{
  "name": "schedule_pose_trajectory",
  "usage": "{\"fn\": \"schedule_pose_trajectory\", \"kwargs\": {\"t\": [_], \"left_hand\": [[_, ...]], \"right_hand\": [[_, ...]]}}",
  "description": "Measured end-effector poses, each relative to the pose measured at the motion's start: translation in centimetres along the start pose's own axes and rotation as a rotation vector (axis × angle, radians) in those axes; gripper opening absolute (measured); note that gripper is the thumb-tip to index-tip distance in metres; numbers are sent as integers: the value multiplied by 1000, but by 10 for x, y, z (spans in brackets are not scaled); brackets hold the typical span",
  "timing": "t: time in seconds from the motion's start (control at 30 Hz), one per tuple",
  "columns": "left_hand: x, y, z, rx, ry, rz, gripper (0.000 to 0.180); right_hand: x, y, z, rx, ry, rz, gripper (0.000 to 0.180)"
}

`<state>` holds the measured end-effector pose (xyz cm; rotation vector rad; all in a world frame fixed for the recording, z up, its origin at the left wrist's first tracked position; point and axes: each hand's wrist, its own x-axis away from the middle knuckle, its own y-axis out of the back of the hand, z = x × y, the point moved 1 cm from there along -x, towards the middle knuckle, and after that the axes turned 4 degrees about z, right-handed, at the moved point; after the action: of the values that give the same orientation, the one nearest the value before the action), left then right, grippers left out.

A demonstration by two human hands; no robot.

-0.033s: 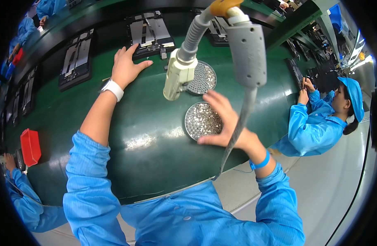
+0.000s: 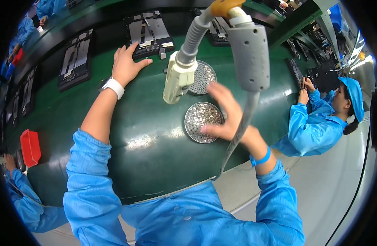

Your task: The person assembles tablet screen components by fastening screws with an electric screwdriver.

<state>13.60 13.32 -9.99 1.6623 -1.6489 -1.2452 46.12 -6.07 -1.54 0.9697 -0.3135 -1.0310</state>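
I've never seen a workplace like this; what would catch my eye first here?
Probably the cream nozzle on a ribbed grey hose, hanging at upper centre over the green work surface. Just below it, the open right hand, blurred, is at a round dish full of small shiny pieces. Off to the far left, a bright red bin stands out against the green.

two round trays (image 2: 190,125) (image 2: 198,78) — one white watch (image 2: 114,87) — one blue wristband (image 2: 261,160)
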Motion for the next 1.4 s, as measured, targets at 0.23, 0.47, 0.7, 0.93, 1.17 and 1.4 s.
{"fn": "schedule_pose_trajectory", "kwargs": {"t": [0.23,0.47,0.7,0.93,1.17,1.4], "left_hand": [[5,9,-18,74,18,-198,63],[10,52,-30,1375,382,-96,71],[37,69,-3,1571,457,-78,61],[151,120,16,1379,473,-146,55],[240,130,-9,1427,561,-130,55],[267,119,-35,1364,526,-21,56]], "right_hand": [[-70,-12,-36,-15,-176,34,103],[-23,-25,13,85,-79,-97,106],[31,-43,34,145,-140,-98,106],[44,-31,42,60,-126,-100,105],[52,-28,60,351,-86,186,88],[37,-28,75,459,77,339,84]]}}
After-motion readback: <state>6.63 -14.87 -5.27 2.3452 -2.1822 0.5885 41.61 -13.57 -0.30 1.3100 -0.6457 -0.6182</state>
